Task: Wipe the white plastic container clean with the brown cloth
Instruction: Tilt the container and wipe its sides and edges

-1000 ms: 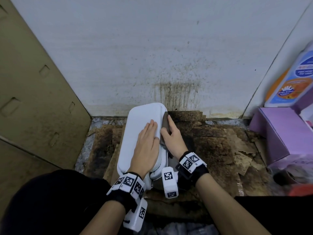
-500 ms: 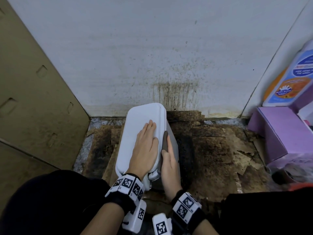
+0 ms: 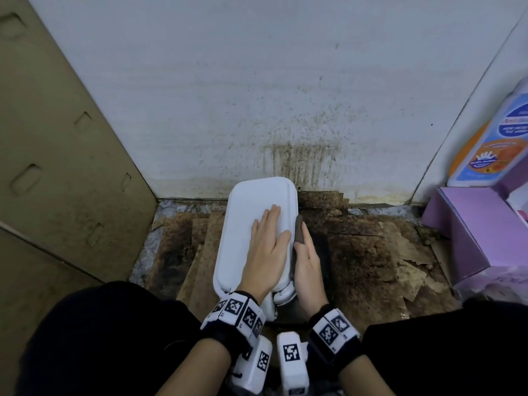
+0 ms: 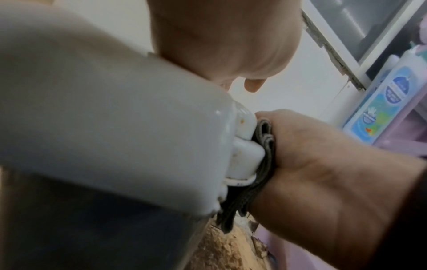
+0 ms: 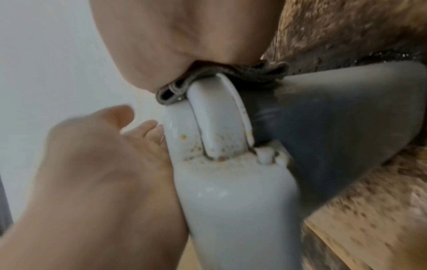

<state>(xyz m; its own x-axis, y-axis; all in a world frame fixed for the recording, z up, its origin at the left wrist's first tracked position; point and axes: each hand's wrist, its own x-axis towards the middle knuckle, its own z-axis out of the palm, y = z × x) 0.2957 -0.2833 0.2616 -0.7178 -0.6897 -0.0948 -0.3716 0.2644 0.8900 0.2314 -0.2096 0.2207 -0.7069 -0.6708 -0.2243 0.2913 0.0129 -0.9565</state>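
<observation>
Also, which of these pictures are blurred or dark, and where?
Head view: sharp and evenly lit. Left wrist view: dim, and the container close to the camera is soft. Right wrist view: the left hand and the cardboard are smeared.

White back wall (image 3: 257,81) recorded, speckled with dark spots low down. A brown streaked stain (image 3: 297,164) is seen just above the floor line. At left, a tan cardboard panel (image 3: 57,167) with punched slots is set at an angle. The floor is covered by torn, dark-stained cardboard sheets (image 3: 368,252); a grey strip of bare floor (image 3: 148,247) is exposed at their left edge. At right, a purple box (image 3: 471,232) is noted, with a blue-and-orange labelled bottle (image 3: 485,150) behind it. Lighting is soft and even.
</observation>
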